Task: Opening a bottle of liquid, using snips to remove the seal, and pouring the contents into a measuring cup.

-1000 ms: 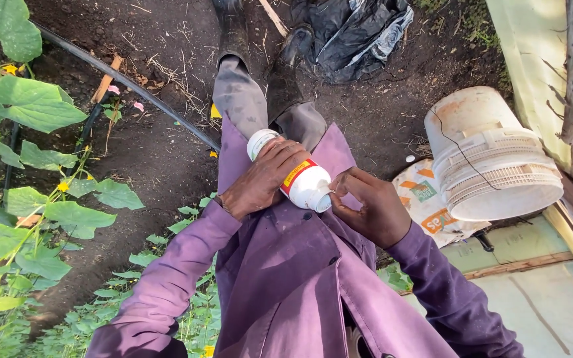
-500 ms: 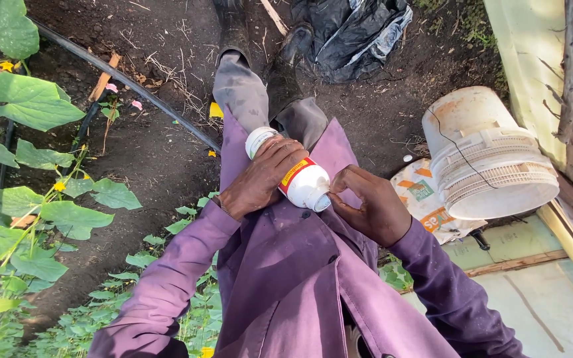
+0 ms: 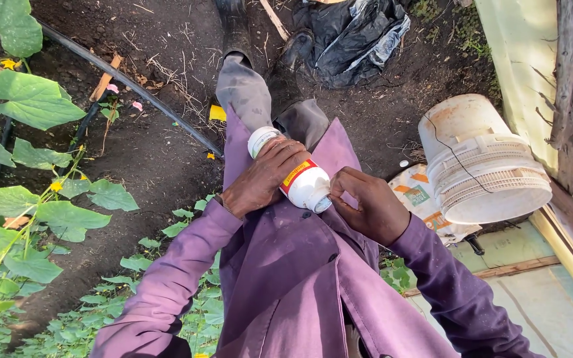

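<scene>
A white plastic bottle [image 3: 303, 183] with a red and yellow label lies on its side in front of my chest, cap end pointing away toward my knees. My left hand [image 3: 260, 179] wraps around its middle. My right hand [image 3: 366, 205] sits at the bottle's near end, fingertips pinched against its base edge. Whether the right hand holds something small there is hidden. Both arms are in purple sleeves over a purple coat.
An upturned white bucket [image 3: 482, 162] stands at the right beside a printed bag [image 3: 419, 199]. A black pipe [image 3: 127, 83] crosses the dark soil. Black plastic sheeting [image 3: 356, 40] lies ahead. Leafy vines [image 3: 21, 166] with yellow flowers fill the left.
The bottle and both hands have stayed almost still; the view has shifted slightly. My right fingers remain at the bottle's near end.
</scene>
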